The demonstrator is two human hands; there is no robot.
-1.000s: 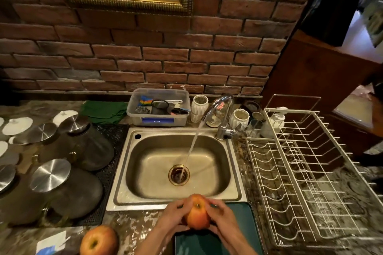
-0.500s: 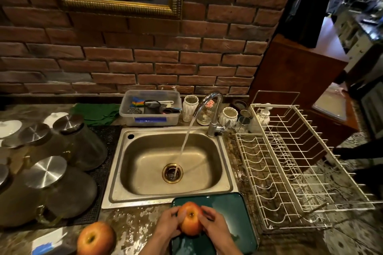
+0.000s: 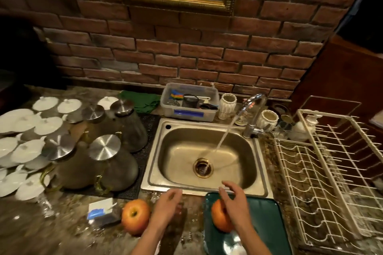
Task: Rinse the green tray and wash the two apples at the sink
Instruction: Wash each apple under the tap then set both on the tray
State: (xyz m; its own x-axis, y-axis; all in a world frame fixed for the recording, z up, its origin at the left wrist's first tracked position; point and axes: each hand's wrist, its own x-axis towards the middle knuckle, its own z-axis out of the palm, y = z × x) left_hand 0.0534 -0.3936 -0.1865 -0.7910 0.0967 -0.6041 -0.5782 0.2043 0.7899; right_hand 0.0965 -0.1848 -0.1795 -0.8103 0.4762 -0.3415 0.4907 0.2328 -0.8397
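Note:
The green tray lies on the counter in front of the sink, towards its right. One red-orange apple rests on the tray's left part. My right hand is over the apple's right side with fingers spread and straight, not wrapped around it. The second apple sits on the wet counter left of the tray. My left hand hovers between the two apples, holding nothing, fingers loosely apart. Water runs from the faucet into the sink basin.
A white wire dish rack fills the counter on the right. Lidded glass jars on a black mat and white lids crowd the left. A plastic tub and white cups stand behind the sink. A small blue-and-white packet lies near the left apple.
Both hands held one apple over the tray; that apple now rests on the tray. My left hand has come off it and moved left. The view has swung left.

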